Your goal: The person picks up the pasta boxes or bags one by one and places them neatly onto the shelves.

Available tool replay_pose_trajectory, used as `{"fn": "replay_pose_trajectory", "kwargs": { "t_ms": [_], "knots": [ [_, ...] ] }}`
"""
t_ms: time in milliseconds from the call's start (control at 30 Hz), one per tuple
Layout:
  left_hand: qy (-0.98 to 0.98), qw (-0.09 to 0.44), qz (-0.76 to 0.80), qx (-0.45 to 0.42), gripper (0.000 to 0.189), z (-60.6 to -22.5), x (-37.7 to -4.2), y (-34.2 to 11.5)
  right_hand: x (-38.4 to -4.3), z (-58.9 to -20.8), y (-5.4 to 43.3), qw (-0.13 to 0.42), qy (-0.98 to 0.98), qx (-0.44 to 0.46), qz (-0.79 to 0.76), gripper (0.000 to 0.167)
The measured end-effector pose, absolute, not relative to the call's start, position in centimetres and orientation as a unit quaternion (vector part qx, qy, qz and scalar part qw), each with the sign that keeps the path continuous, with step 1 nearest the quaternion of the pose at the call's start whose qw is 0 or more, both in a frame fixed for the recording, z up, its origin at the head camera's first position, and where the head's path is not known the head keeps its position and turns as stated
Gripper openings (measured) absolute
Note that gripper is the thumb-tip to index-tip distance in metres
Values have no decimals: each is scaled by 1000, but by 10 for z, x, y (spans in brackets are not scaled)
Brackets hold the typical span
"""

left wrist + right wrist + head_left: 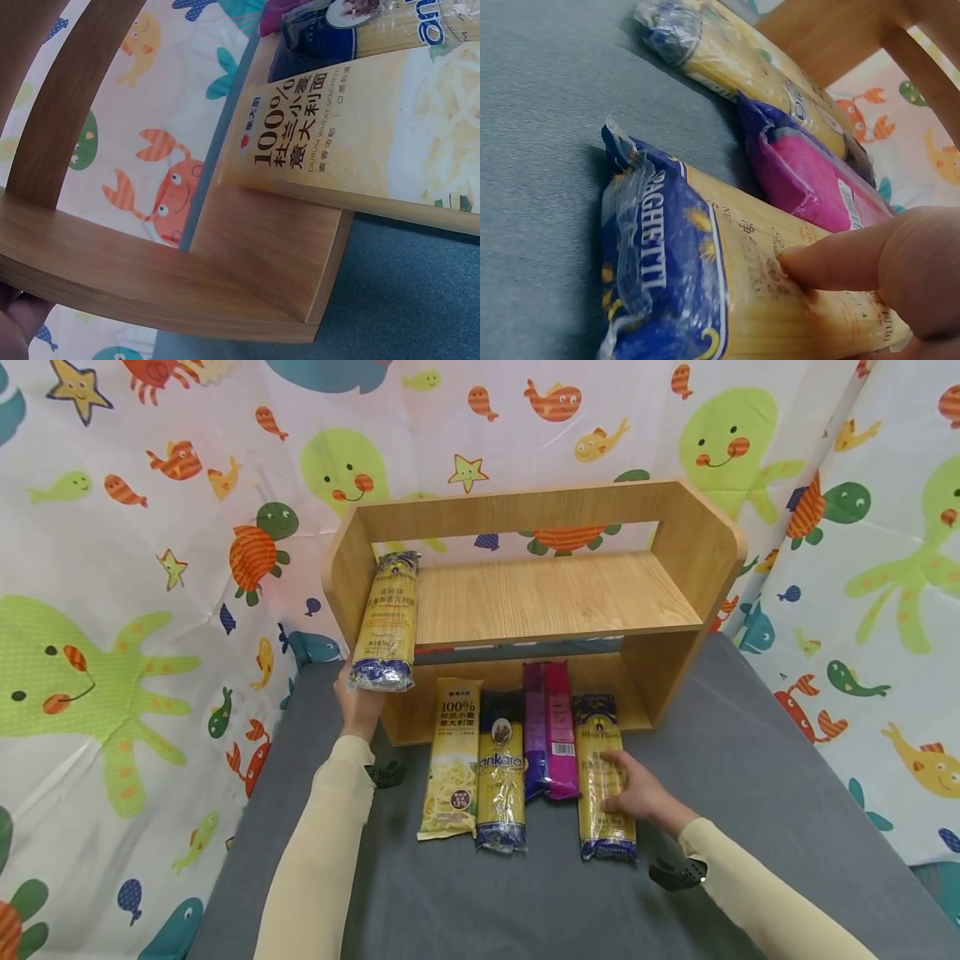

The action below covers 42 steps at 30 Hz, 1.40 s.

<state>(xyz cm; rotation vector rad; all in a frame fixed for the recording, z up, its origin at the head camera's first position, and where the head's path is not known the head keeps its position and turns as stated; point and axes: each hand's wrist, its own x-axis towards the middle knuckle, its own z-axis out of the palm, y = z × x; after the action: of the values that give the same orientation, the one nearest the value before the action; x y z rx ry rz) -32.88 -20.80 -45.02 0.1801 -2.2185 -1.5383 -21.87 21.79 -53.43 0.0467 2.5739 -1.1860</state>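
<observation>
On the upper left of the wooden shelf lies a yellow spaghetti pack (386, 618), its blue end jutting past the front edge. My left hand (360, 702) is below that end, at the shelf's left side panel (187, 300). Most of its fingers are hidden; the left wrist view catches only a bit of the hand (22, 322) outside the panel. On the grey table, my right hand (637, 789) grips another yellow spaghetti pack (596, 835) from its right side. The thumb (832, 262) presses its printed top.
Left of the right hand's pack lie a purple-and-pink pack (558, 735), an "ankara" pasta pack (501, 793) and a pale yellow noodle pack (450, 768). Their far ends reach into the lower level of the shelf (555, 602). A sea-animal curtain (225, 427) hangs behind.
</observation>
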Motion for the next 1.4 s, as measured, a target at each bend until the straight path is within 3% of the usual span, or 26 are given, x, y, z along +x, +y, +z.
{"fn": "replay_pose_trajectory", "kwargs": {
  "t_ms": [233,700,1400],
  "knots": [
    [-788,213,-574,69,56,-452,-330,-209,-210,-535,218,143,894,16,-424,90],
    [-778,209,-589,71,57,-452,-331,-209,-197,-539,226,173,836,51,-518,92],
    [-779,212,-586,70,58,-453,-331,-209,-174,-539,238,208,725,20,-656,94]
  ]
}}
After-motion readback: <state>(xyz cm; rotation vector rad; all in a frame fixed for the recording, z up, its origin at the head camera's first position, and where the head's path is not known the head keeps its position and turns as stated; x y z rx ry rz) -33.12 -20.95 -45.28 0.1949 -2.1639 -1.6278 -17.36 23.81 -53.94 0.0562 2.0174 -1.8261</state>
